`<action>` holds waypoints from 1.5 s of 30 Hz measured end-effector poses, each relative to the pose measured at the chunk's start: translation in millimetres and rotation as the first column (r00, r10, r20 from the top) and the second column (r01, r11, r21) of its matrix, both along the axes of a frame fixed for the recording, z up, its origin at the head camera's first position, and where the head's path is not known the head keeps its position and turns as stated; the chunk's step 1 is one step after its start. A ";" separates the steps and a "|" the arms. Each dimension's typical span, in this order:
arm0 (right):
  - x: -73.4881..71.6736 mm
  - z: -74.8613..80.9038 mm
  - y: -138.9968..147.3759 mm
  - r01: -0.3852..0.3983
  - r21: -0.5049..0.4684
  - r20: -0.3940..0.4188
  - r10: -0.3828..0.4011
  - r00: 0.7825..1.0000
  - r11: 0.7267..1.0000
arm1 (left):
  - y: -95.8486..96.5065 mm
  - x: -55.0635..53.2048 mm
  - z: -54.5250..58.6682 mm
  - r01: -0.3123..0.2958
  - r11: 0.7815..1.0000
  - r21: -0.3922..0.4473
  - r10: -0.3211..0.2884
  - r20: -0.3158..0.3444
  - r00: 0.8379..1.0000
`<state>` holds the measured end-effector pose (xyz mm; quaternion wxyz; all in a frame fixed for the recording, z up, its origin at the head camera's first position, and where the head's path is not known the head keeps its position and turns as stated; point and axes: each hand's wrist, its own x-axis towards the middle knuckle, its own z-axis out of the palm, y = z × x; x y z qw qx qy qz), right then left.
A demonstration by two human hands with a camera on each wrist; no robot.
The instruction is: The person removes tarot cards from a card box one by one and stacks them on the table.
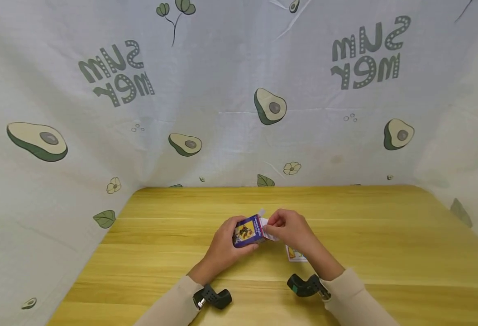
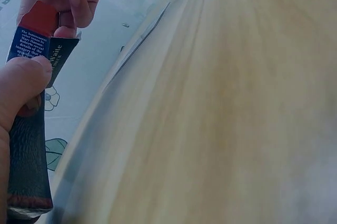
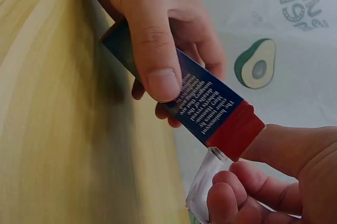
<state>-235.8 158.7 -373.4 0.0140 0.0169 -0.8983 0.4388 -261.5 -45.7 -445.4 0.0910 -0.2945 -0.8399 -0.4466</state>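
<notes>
My left hand [image 1: 222,244] grips a blue tarot card box [image 1: 247,232], its thumb along one narrow side and fingers round the other. The box has a yellow picture panel and white lettering, and is tilted with its end open toward the right. A red side flap [image 3: 237,129] and a pale end flap [image 3: 202,184] stand out from that end. My right hand [image 1: 292,228] pinches at the end flap with thumb and curled fingers; the exact contact is partly hidden. Beneath the right hand, a white-bordered card [image 1: 296,256] lies on the table, partly covered by the wrist.
The wooden table [image 1: 161,253] spreads around both hands. A pale cloth [image 1: 222,90] printed with avocados hangs behind it and at the sides. Each wrist wears a black camera, one on the left [image 1: 212,297] and one on the right [image 1: 306,286].
</notes>
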 end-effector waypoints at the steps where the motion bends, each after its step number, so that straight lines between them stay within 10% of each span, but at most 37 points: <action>1: -0.2 -0.4 -1.2 0.000 0.001 -0.001 0.000 1.000 1.000 | -0.4 0.4 0.5 -0.001 1.000 0.002 0.001 0.001 1.000; 45: 1.5 -7.9 -5.6 0.047 -0.001 0.061 -0.047 0.997 0.999 | 0.1 3.9 0.2 0.002 1.000 -0.008 -0.002 -0.006 1.000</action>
